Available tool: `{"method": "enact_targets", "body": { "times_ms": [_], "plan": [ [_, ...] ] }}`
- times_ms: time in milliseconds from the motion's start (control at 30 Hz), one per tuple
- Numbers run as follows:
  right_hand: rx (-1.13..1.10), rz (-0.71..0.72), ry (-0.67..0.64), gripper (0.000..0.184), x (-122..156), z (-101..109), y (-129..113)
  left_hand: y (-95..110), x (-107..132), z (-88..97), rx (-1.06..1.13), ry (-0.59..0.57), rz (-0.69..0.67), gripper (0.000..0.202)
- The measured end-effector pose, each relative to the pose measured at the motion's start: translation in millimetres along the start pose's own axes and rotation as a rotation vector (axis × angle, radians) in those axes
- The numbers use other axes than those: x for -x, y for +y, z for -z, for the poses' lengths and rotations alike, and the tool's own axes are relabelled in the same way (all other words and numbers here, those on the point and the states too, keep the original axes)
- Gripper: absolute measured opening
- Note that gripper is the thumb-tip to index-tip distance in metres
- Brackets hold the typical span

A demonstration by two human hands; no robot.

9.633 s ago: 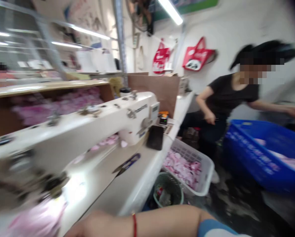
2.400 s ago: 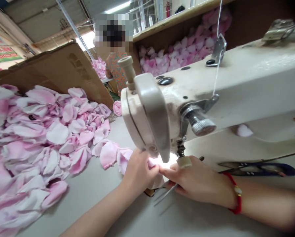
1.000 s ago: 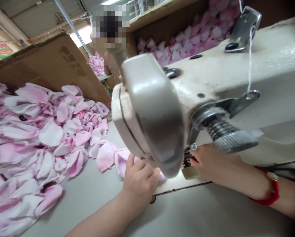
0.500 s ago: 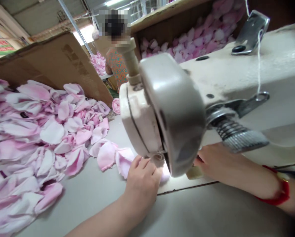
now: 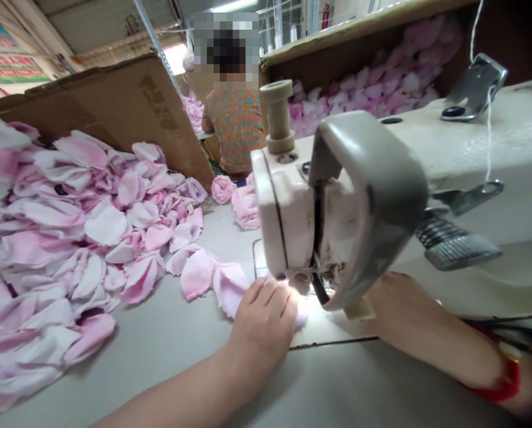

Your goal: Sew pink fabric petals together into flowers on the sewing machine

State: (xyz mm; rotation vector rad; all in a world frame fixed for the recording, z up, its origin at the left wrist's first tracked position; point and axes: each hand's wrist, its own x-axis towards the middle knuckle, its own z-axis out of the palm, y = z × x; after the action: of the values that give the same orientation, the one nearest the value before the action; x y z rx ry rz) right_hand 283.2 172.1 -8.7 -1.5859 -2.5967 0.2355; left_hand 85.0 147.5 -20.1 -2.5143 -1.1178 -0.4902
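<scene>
A cream sewing machine [image 5: 426, 154] fills the right half of the view, its head [image 5: 337, 208] hanging over the needle area. My left hand [image 5: 263, 324] lies on a pink fabric petal [image 5: 230, 285] just left of the presser foot, fingers curled down onto the cloth. My right hand [image 5: 397, 312] reaches in from the right behind the machine head; its fingertips are hidden by the grey guard. A red bracelet [image 5: 501, 383] circles that wrist.
A big heap of pink fabric petals [image 5: 60, 238] covers the table's left side. A cardboard box [image 5: 114, 113] stands behind it. More petals fill a wooden shelf [image 5: 372, 77]. A person in a patterned top [image 5: 234, 125] sits beyond, back turned.
The view has swung right and drawn back a little, showing the machine head's open side. Both hands stay at the needle area; earlier my right hand held tweezers in front of the foot.
</scene>
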Motion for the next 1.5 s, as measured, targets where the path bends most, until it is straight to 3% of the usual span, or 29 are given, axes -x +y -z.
{"method": "enact_targets", "body": {
  "times_ms": [100, 267, 533, 767, 867, 1067, 1167, 1233, 1367, 1500],
  "plan": [
    [0.011, -0.009, -0.054, 0.028, 0, -1, -2, 0, 1, 0.7, 0.006, 0.007, -0.038, 0.028],
    [0.07, -0.008, -0.006, 0.027, -6, -5, 1, -1, 1, 0.9, -0.063, 0.014, -0.069, 0.03],
    [0.088, -0.014, -0.014, 0.026, -12, -6, 1, -15, 2, -15.7, -0.095, 0.049, -0.121, 0.022],
    [-0.094, -0.021, 0.045, 0.027, -5, 6, 12, -26, 2, 11.1, 0.103, 0.147, -0.232, 0.012],
    [-0.135, -0.004, 0.005, 0.023, -6, 6, 16, -26, 3, 16.8, 0.104, 0.115, -0.326, 0.011],
    [-0.117, 0.177, 0.053, 0.005, -3, -2, 6, -32, -6, 7.7, 0.151, 0.04, -0.126, 0.016],
    [-0.084, 0.256, 0.095, 0.01, -1, -7, -2, -27, -6, 10.5, 0.247, -0.03, -0.064, 0.021],
    [-0.101, 0.347, 0.099, 0.014, 1, -9, -10, -22, -1, 12.9, 0.228, -0.066, -0.097, 0.022],
    [-0.142, 0.437, 0.002, 0.039, 3, -12, -26, -22, 5, 13.6, 0.264, -0.157, -0.093, 0.017],
    [-0.144, 0.426, -0.028, 0.045, 5, -14, -34, -35, 0, 13.7, 0.258, -0.09, 0.017, 0.018]
  ]
}}
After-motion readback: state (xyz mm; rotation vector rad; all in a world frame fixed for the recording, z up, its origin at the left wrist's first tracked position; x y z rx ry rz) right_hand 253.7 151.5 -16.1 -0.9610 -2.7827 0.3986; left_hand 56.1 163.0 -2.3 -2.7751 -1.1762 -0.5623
